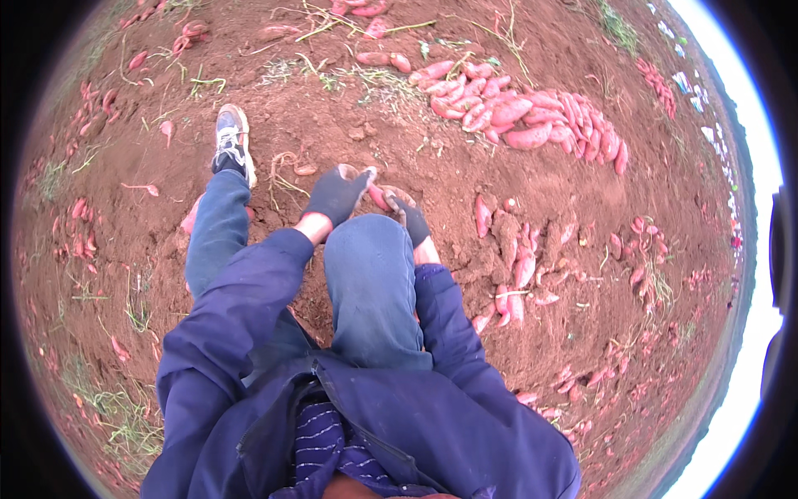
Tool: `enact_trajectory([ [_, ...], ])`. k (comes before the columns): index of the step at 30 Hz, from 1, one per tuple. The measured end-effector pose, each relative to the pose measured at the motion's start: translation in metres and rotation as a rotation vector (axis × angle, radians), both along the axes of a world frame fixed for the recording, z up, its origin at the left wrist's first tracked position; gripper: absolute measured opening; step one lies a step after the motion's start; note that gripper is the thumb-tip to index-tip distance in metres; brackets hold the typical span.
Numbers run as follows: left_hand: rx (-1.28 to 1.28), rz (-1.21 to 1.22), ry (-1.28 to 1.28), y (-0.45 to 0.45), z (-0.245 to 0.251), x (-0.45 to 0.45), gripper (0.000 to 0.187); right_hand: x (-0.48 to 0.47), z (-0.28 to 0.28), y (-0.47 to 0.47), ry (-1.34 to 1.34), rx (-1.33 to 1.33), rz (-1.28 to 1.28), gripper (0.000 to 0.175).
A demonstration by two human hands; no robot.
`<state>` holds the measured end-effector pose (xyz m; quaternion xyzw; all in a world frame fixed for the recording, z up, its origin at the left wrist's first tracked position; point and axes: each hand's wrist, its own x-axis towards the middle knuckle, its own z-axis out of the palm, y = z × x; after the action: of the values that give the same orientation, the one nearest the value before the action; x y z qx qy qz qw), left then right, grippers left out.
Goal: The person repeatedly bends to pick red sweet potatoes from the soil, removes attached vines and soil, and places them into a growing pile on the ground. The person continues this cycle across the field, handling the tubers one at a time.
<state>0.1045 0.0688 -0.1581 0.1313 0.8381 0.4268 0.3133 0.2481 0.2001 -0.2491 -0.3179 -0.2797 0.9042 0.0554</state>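
Note:
Just beyond my bent knee, a small pink-skinned sweet potato (377, 197) is held between my two gloved hands. My left hand (338, 194), in a dark, soil-stained work glove, grips its upper end with the fingertips. At its lower end are the curled fingers of my right hand (408, 215), gloved the same way. The knee partly hides the right palm. A short sweet potato with stringy roots (305, 169) lies on the soil left of my hands.
A long heap of sweet potatoes (530, 115) lies ahead to the right. Nearer on the right, a soil-caked cluster of sweet potatoes (523, 268) rests on the reddish-brown soil (436, 181). My shoe (232, 140) stands at the left. Cut vines (209, 81) and more roots are scattered about.

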Motion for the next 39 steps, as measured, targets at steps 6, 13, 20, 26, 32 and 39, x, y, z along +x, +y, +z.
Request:
enact_trajectory([
  [6, 0.054, -0.076, -0.128, -0.004, 0.004, 0.003, 0.057, -0.009, -0.054, 0.113, 0.248, -0.036, -0.177, 0.021],
  [13, 0.101, -0.104, -0.079, -0.004, 0.016, 0.007, 0.054, 0.035, -0.072, 0.23, -0.803, 1.305, -0.119, 0.052],
  [20, 0.071, -0.11, -0.147, -0.008, 0.044, 0.015, 0.047, 0.096, -0.112, 0.227, -1.323, 1.532, 0.484, 0.084],
  [26, 0.111, -0.165, 0.108, -0.011, 0.025, 0.02, 0.043, 0.104, -0.154, 0.236, -1.423, 1.468, 0.289, 0.073],
  [32, 0.191, -0.304, 0.069, -0.015, 0.035, 0.027, 0.039, 0.135, -0.158, 0.243, -1.054, 1.647, 0.189, 0.057],
  [39, 0.139, -0.205, 0.019, -0.045, 0.074, 0.023, 0.048, 0.041, -0.175, 0.144, -0.77, 1.674, 0.374, 0.052],
])
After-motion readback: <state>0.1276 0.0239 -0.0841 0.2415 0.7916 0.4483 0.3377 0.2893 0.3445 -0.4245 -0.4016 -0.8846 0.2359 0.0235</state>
